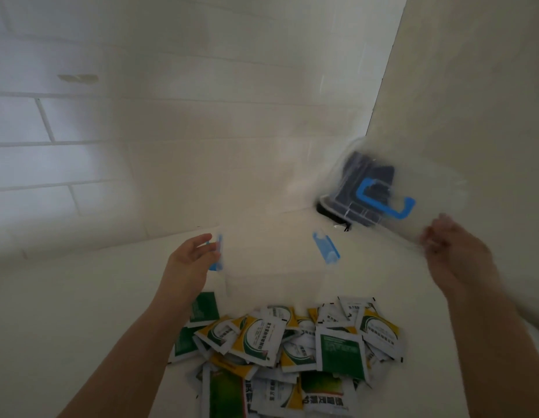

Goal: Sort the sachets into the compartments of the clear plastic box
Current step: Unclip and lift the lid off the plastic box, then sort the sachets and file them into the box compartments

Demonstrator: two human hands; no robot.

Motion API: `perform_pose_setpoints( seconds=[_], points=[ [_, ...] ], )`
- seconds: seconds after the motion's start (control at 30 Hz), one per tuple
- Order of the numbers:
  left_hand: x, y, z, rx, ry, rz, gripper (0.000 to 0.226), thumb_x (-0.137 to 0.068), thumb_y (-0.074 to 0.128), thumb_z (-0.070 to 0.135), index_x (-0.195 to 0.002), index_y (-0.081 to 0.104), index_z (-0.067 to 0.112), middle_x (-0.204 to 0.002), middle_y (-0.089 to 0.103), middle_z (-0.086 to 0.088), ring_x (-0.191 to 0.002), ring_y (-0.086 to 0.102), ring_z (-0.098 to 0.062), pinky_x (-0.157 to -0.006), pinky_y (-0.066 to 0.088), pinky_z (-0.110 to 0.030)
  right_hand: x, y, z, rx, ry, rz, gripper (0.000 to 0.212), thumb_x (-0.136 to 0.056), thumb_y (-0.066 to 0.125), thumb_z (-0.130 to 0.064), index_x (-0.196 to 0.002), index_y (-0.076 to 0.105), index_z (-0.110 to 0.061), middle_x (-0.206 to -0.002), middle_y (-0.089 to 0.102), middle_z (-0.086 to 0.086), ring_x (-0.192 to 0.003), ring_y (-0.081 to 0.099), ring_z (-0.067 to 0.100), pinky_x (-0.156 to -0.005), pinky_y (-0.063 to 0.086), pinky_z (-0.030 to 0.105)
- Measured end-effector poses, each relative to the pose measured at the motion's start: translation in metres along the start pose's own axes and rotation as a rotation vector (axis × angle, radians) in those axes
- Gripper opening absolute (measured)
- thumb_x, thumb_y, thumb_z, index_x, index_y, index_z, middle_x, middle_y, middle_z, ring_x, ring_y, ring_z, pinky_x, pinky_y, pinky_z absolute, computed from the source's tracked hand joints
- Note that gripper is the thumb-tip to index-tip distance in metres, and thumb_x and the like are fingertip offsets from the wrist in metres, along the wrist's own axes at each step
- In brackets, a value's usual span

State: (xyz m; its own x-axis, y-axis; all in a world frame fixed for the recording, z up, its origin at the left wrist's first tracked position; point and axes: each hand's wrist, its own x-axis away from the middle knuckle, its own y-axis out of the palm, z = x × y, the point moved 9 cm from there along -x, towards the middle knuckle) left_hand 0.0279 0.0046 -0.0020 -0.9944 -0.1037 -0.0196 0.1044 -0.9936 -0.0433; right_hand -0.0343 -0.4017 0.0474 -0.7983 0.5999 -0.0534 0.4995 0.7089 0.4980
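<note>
Opening step: right hand (455,251) grips the clear plastic lid with blue handle (385,200) beside the clear plastic box (274,279), left hand (193,254) released at its blue latch (218,251), green-yellow-white sachet pile (289,348) just below, unsorted; next likely set lid aside.

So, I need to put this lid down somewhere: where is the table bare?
The table is bare to the left of the left hand and forearm. A bare strip also runs right of the sachet pile, below the right hand, which holds the blurred clear lid. It is crowded in the middle: the clear plastic box sits just behind the pile.
</note>
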Motion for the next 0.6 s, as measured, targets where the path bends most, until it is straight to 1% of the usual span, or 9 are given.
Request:
perform_pose_setpoints(
  seconds=[0.07,0.1,0.17,0.23,0.27,0.33,0.4,0.5,0.6],
  points=[
    [-0.002,-0.002,0.002,-0.008,0.009,0.016,0.034,-0.089,0.052,0.007,-0.122,0.052,0.012,-0.111,0.058,-0.005,-0.095,0.049,-0.015,-0.072,0.037,-0.017,0.002,-0.013,-0.014,0.181,-0.107,-0.036,0.025,-0.090,0.049,-0.002,-0.089,0.060,-0.024,-0.064,0.054,-0.013,-0.066,0.052,0.004,-0.065,0.049,0.013],
    [-0.003,-0.003,0.003,-0.011,0.018,0.019,0.034,-0.089,0.051,0.007,-0.122,0.051,0.012,-0.110,0.057,-0.004,-0.096,0.049,-0.015,-0.073,0.036,-0.018,0.004,-0.019,-0.016,0.314,-0.149,-0.043,0.024,-0.088,0.052,-0.003,-0.091,0.063,-0.024,-0.069,0.057,-0.013,-0.071,0.055,0.004,-0.069,0.051,0.012],
    [-0.004,-0.003,0.005,-0.044,0.049,0.025,0.032,-0.090,0.049,0.009,-0.122,0.051,0.011,-0.109,0.055,-0.003,-0.095,0.048,-0.015,-0.073,0.036,-0.019,0.010,-0.028,-0.016,0.634,-0.245,-0.024,0.022,-0.085,0.059,-0.003,-0.097,0.066,-0.020,-0.085,0.063,-0.005,-0.075,0.058,-0.003,-0.069,0.047,0.003],
    [-0.004,-0.002,0.004,-0.084,0.079,0.019,0.031,-0.091,0.049,0.010,-0.121,0.052,0.011,-0.111,0.056,-0.002,-0.094,0.049,-0.015,-0.067,0.036,-0.016,0.018,-0.026,-0.013,0.985,-0.402,-0.047,0.020,-0.083,0.061,-0.001,-0.097,0.066,-0.015,-0.089,0.062,0.004,-0.070,0.057,-0.014,-0.064,0.039,-0.007],
    [-0.003,-0.002,0.003,-0.093,0.092,0.023,0.031,-0.091,0.049,0.011,-0.121,0.052,0.012,-0.114,0.057,-0.004,-0.096,0.051,-0.017,-0.068,0.037,-0.016,0.022,-0.021,-0.005,1.146,-0.480,-0.111,0.021,-0.083,0.062,0.000,-0.095,0.067,-0.017,-0.089,0.061,0.004,-0.074,0.058,-0.011,-0.066,0.036,-0.008],
    [0.001,-0.005,-0.001,-0.112,0.113,0.051,0.031,-0.091,0.050,0.016,-0.122,0.051,0.015,-0.122,0.057,-0.005,-0.106,0.054,-0.022,-0.078,0.039,-0.023,0.026,-0.014,0.019,1.379,-0.563,-0.249,0.024,-0.082,0.060,0.002,-0.095,0.070,-0.016,-0.089,0.059,0.002,-0.082,0.057,0.008,-0.070,0.036,-0.001],
    [0.008,-0.011,-0.005,-0.155,0.115,0.084,0.033,-0.091,0.048,0.022,-0.124,0.048,0.021,-0.129,0.053,-0.003,-0.111,0.051,-0.020,-0.081,0.038,-0.028,0.024,-0.013,0.043,1.529,-0.568,-0.330,0.027,-0.082,0.060,0.004,-0.097,0.072,-0.015,-0.091,0.059,0.003,-0.085,0.055,0.018,-0.074,0.035,0.011],
    [0.021,-0.021,-0.015,-0.217,0.094,0.109,0.033,-0.092,0.045,0.022,-0.125,0.044,0.024,-0.132,0.048,-0.002,-0.108,0.047,-0.015,-0.079,0.040,-0.030,0.020,-0.014,0.076,1.715,-0.509,-0.418,0.033,-0.083,0.057,0.003,-0.106,0.069,-0.018,-0.106,0.063,0.006,-0.096,0.055,0.022,-0.082,0.037,0.024],
    [0.038,-0.021,-0.031,-0.378,0.089,0.029,0.021,-0.090,0.049,0.017,-0.110,0.052,0.025,-0.114,0.057,-0.002,-0.101,0.056,-0.021,-0.070,0.044,-0.025,0.025,-0.015,0.095,1.798,-0.412,-0.521,0.035,-0.083,0.055,0.003,-0.108,0.067,-0.019,-0.114,0.062,0.006,-0.100,0.055,0.021,-0.087,0.037,0.026]
  ],
)
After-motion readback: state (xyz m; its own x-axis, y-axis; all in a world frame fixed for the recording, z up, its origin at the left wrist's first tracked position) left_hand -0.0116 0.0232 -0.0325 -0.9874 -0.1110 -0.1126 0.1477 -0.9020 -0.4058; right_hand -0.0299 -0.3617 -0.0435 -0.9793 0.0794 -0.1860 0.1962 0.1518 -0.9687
